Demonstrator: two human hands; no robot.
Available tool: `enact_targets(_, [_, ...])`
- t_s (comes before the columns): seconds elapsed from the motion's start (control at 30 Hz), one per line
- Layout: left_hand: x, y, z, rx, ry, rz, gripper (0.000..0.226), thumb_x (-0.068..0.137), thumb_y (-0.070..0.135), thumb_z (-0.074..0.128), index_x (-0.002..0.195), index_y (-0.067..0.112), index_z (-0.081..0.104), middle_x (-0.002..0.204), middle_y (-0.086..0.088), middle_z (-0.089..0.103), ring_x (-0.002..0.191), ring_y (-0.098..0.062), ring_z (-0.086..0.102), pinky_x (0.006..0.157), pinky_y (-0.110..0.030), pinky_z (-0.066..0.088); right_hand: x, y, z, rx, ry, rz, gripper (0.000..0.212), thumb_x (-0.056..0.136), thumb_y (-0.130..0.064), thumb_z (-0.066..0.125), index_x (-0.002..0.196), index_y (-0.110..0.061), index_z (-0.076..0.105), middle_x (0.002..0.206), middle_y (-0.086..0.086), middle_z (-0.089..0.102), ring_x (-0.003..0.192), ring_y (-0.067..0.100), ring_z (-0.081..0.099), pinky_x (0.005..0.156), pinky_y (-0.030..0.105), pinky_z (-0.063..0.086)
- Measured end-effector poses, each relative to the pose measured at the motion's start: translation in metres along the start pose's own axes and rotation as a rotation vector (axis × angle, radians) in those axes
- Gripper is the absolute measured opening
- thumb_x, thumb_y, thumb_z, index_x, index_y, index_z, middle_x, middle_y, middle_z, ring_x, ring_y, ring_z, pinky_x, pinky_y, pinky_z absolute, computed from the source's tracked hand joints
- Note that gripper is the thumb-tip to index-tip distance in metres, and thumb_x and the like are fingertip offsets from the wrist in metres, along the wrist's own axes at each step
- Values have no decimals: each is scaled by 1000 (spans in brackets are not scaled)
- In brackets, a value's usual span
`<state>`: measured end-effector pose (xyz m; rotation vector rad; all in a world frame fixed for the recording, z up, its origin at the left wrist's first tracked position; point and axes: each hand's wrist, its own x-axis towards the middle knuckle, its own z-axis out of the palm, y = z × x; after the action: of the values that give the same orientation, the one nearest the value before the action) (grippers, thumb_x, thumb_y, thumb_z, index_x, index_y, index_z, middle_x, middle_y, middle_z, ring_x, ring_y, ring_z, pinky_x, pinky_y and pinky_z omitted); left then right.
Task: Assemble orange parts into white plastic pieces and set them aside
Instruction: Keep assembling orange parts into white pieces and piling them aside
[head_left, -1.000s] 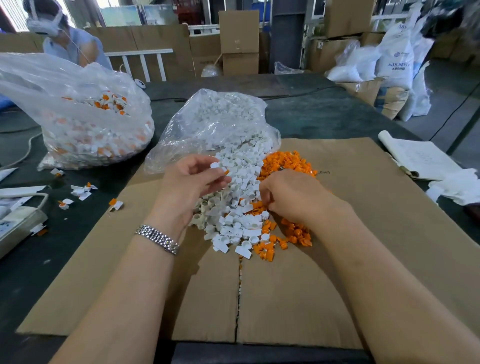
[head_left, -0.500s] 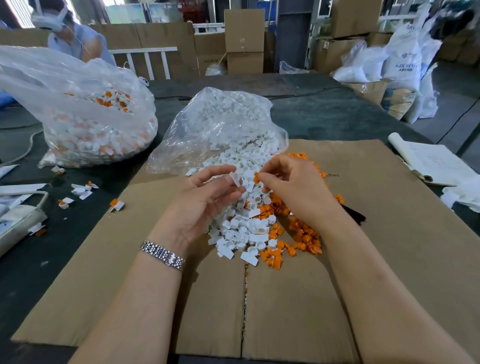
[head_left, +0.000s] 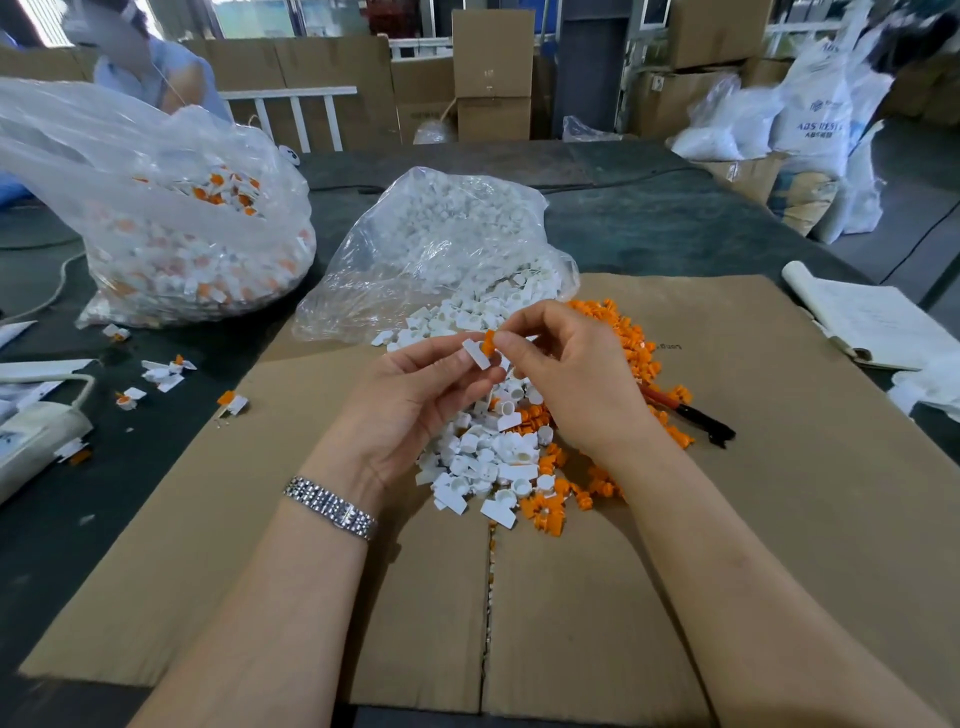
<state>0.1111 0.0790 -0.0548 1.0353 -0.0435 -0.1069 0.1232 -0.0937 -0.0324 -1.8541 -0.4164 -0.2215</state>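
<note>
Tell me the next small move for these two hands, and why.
Probably press the small orange plastic part home into the small white plastic piece. The left hand pinches the white piece, the right hand pinches the orange part against it, and they meet above the loose pile but do not look fully seated.

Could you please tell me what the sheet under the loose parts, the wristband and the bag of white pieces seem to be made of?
The flat brown sheet looks like matte corrugated cardboard, with a flap seam down its middle. The silvery linked wristband glints like polished metal. The clear crinkled bag seems to be thin glossy plastic film, showing creases and glare.
</note>
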Motion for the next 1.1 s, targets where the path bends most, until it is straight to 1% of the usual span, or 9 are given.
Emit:
enact_targets(0.13, [0, -1, 1, -10, -19, 31, 22, 85, 1, 67, 102, 2, 80, 105, -19, 77, 95, -27, 77, 75, -22, 61, -1, 1, 5, 38, 26, -11, 3, 96, -19, 66, 96, -16, 68, 82, -9, 68, 69, -1, 60, 64, 14, 49])
enact_targets(0.33, [-1, 0, 4, 46, 46, 91, 24, 81, 2, 69, 103, 3, 78, 97, -17, 78, 86, -24, 78, 74, -22, 61, -2, 7, 9, -164, 34, -56, 6, 96, -28, 66, 94, -22, 64, 98, -10, 58, 74, 5, 52, 66, 11, 40])
enact_targets(0.43, [-2, 0, 5, 84, 75, 121, 22, 81, 4, 71, 102, 4, 76, 95, -18, 78, 86, -26, 78, 76, -25, 62, -2, 8, 9, -180, 33, -40, 9, 95, -31, 66, 91, -23, 63, 92, -9, 60, 67, 4, 49, 62, 13, 36])
enact_targets(0.53, [-3, 3, 6, 71, 45, 93, 14, 81, 9, 73, 93, 7, 81, 99, -18, 78, 89, -26, 78, 79, -28, 63, -1, 8, 10, -150, 51, -34, 12, 94, -30, 67, 87, -21, 62, 88, -6, 61, 65, 5, 50, 62, 18, 39])
enact_targets(0.63, [-2, 4, 4, 81, 54, 56, 14, 78, 6, 76, 90, 6, 82, 94, -18, 78, 86, -25, 78, 79, -29, 63, -3, 7, 7, -170, 15, -45, 13, 93, -30, 69, 88, -21, 61, 88, -9, 61, 67, 4, 52, 61, 13, 40])
enact_targets(0.73, [-2, 6, 1, 68, 73, 25, 12, 77, 6, 76, 87, 7, 83, 89, -14, 79, 79, -21, 78, 77, -27, 64, -3, 4, -1, -78, -102, -36, 18, 89, -27, 75, 102, -22, 64, 93, -8, 65, 69, 1, 54, 65, 13, 45])
enact_targets(0.87, [-4, 9, -2, 54, 29, -14, 11, 81, 6, 75, 89, 7, 82, 91, -16, 78, 82, -23, 78, 72, -26, 63, -2, 1, -9, -24, -195, -102, 35, 91, -16, 73, 123, -26, 66, 93, -4, 67, 71, 3, 56, 72, 19, 50])
enact_targets(1.0, [-5, 7, 1, 82, 33, -20, 20, 80, 4, 75, 99, 2, 77, 91, -17, 78, 81, -24, 78, 73, -26, 63, -4, 4, -7, -84, -133, -145, 22, 92, -14, 71, 113, -22, 73, 89, -3, 68, 74, 9, 63, 72, 19, 52])
enact_targets(1.1, [-5, 7, 3, 87, 39, 8, 16, 78, 2, 75, 93, 4, 72, 88, -16, 77, 78, -24, 77, 73, -27, 63, -4, 6, -6, -114, -107, -161, 20, 92, -14, 72, 110, -21, 73, 89, -4, 67, 76, 10, 64, 74, 21, 54])
